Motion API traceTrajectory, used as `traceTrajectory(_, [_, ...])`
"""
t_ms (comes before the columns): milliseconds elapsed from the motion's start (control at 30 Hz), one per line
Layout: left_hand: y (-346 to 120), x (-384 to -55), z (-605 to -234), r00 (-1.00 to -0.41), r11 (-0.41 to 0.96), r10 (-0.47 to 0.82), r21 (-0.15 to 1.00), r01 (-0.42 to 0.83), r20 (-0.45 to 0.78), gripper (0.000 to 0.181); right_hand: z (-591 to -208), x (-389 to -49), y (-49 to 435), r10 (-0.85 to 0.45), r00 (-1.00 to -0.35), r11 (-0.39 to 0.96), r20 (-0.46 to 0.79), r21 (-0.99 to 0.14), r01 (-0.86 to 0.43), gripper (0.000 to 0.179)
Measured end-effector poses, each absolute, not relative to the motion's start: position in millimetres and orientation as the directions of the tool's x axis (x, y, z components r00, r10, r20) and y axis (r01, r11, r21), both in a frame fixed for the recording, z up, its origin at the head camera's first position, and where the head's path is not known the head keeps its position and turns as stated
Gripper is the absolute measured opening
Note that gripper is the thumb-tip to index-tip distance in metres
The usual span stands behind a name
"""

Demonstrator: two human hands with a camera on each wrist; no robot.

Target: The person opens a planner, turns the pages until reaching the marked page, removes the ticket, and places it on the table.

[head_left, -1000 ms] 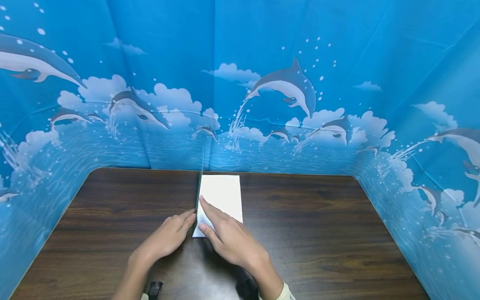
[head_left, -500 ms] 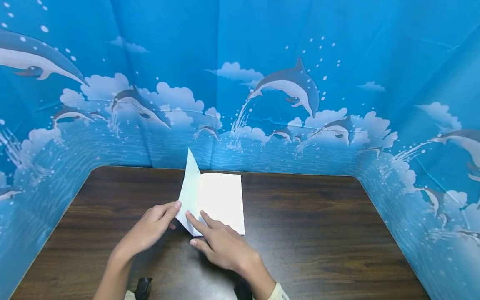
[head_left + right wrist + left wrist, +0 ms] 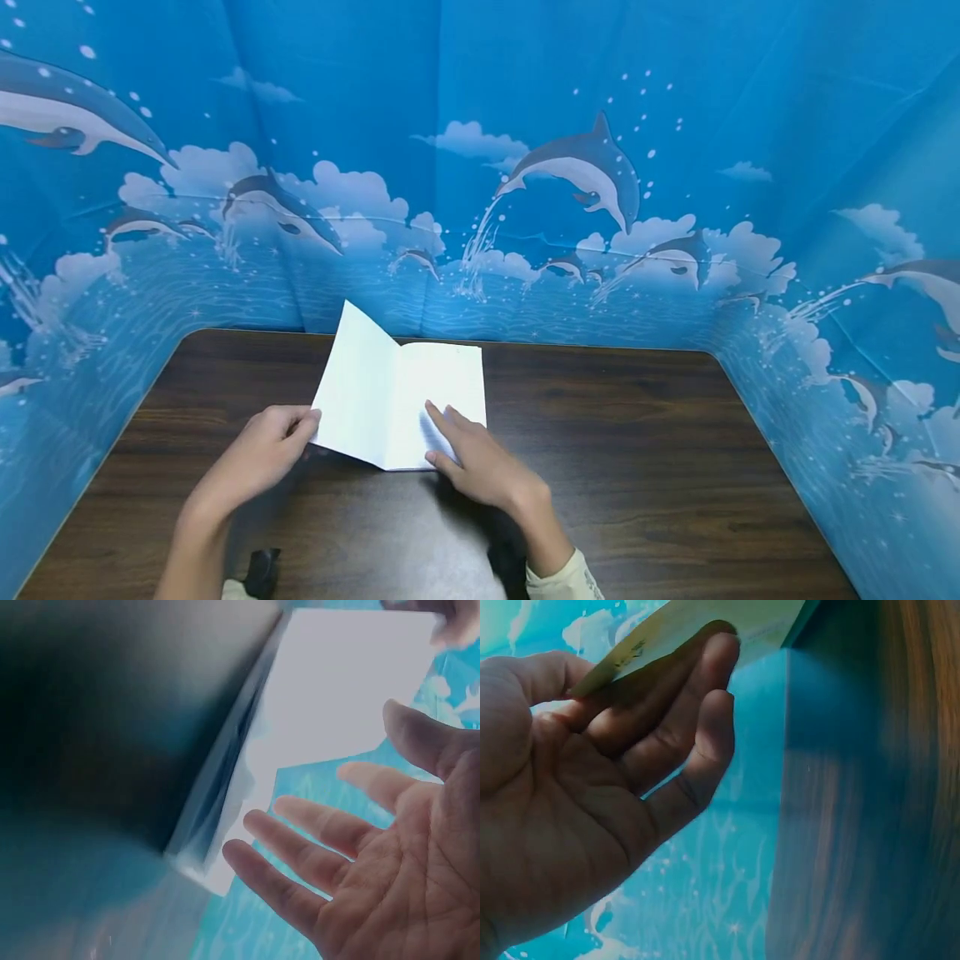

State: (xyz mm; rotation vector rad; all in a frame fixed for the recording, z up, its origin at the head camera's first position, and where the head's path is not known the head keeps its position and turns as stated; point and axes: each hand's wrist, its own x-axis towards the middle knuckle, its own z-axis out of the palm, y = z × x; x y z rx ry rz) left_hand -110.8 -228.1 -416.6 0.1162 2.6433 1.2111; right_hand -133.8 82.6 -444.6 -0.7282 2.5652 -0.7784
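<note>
A: Where does the white booklet (image 3: 397, 400) lie, and which way does it point?

B: It lies open toward the far side of the wood-grain table (image 3: 660, 467), near the middle of the table's width. Its spine, with the long axis, runs from the near side to the far side. The right page (image 3: 450, 375) lies nearly flat, while the left leaf (image 3: 356, 392) slants upward to the left, its far corner seen against the blue backdrop (image 3: 525, 75) with printed dolphins (image 3: 581, 171).

A: Is any lettering legible?

B: Small dark marks (image 3: 629, 656) appear on the underside of the left leaf in the left wrist view (they are too blurred to read).

A: How are the hands placed?

B: The left hand (image 3: 262, 450) pinches the outer edge of the left leaf close to its near corner, thumb above and fingers beneath. The right hand (image 3: 483, 462) is spread, fingers apart, over the near right part of the right page; whether its fingertips touch the paper cannot be told.
</note>
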Motion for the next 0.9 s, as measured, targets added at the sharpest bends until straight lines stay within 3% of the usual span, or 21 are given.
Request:
traceTrajectory(333, [-245.2, -114.2, -428.8, -0.936, 0.754, 0.092, 0.638, -0.157, -0.339, 0.041, -446.6, -144.9, 96.0, -0.508, -0.833, 0.774, -0.219, -0.541, -0.330, 0.066])
traceTrajectory(600, [-250.2, -112.2, -442.4, -0.903, 0.820, 0.044, 0.532, -0.212, -0.427, 0.033, -444.9, -142.8, 99.4, -0.406, -0.861, 0.872, -0.306, -0.413, -0.264, 0.066])
traceTrajectory(733, [-256.1, -110.5, -447.8, -0.906, 0.811, 0.046, 0.545, -0.212, -0.420, 0.030, -445.5, -141.4, 99.1, -0.410, -0.858, 0.876, -0.308, -0.395, -0.276, 0.066])
traceTrajectory(900, [-266.6, -110.2, -456.7, -0.919, 0.720, 0.090, 0.663, -0.206, -0.384, 0.035, -444.8, -140.9, 100.9, -0.402, -0.865, 0.884, -0.302, -0.373, -0.281, 0.064])
